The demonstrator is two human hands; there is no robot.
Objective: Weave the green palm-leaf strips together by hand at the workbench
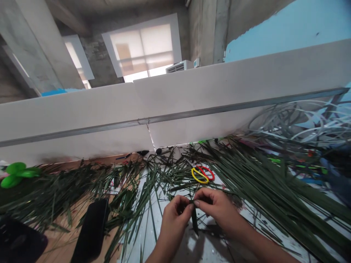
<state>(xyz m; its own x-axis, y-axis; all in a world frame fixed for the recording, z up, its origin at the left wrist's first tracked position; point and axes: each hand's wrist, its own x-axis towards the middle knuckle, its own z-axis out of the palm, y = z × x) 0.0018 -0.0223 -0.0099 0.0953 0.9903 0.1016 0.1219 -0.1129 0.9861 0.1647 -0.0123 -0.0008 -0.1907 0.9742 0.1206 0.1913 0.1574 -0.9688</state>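
Observation:
My left hand [178, 215] and my right hand [215, 206] meet fingertip to fingertip low in the middle of the view. Both are closed in a pinch on a dark green leaf strip [195, 221], whose lower end hangs down between them. Just beyond my fingers lie scissors [201, 174] with one yellow and one red handle loop, their blades partly among leaf scraps. Long green leaves [255, 175] are heaped to the right of my hands.
A black phone [91, 230] and a dark object [20, 243] lie at the lower left. Cut leaf strips [68, 186] cover the left side, near a green balloon-like object [16, 173]. Coiled pale strips [298, 120] sit at right. A white partition [175, 98] stands behind.

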